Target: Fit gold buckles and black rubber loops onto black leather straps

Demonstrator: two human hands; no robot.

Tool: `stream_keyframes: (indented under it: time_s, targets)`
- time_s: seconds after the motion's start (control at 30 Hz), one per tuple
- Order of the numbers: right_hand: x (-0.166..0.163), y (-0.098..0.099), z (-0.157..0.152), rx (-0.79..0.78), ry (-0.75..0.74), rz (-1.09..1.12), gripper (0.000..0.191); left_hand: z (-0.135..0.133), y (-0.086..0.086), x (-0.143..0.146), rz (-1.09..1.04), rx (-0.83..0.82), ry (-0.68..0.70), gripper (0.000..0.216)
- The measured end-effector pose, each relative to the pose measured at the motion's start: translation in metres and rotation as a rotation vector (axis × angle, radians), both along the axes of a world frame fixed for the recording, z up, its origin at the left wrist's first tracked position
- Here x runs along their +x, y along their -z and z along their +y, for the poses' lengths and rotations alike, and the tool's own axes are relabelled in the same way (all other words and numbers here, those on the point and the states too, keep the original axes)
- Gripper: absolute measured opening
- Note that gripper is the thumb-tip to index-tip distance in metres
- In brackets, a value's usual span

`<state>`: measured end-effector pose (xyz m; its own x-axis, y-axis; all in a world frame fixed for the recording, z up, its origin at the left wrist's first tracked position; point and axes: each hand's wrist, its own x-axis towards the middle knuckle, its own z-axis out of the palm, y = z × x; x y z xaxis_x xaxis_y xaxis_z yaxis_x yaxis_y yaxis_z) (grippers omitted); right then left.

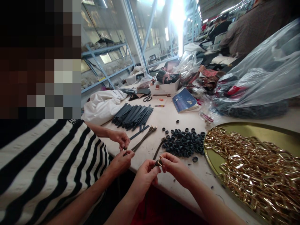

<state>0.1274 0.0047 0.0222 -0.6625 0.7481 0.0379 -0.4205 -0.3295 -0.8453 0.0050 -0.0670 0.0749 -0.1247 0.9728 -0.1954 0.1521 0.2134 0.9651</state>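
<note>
In the head view, my left hand [148,173] pinches the end of a dark strap [157,151] over the table's front edge. My right hand [172,165] grips a small gold buckle [160,160] at that same strap end, so both hands meet there. The fingertips hide part of how strap and buckle join. Just behind my hands lies a heap of small black loops [185,142]. To the right, a round gold tray [264,129] bears a pile of gold buckles [257,172].
A co-worker in a striped top [53,168] holds a strap at my left. Black strips [133,116] lie stacked behind. Scissors [147,98], a blue book [185,100], a white box [165,88] and a large clear plastic bag [262,72] are farther back.
</note>
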Motion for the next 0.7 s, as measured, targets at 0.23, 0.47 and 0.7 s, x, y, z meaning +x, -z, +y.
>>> stream_keyframes:
  time_s: [0.23,0.47,0.7]
  targets:
    - [0.002,0.002,0.003,-0.180,-0.079,0.095,0.024,-0.006,-0.003,-0.005,0.024,0.014,-0.015,0.031]
    - [0.003,0.001,0.001,-0.172,-0.148,0.080,0.024,-0.011,0.002,-0.006,0.100,0.044,-0.011,0.021]
    - [0.000,0.003,-0.001,-0.013,-0.059,0.007,0.024,-0.012,0.001,-0.006,0.143,-0.002,0.026,0.024]
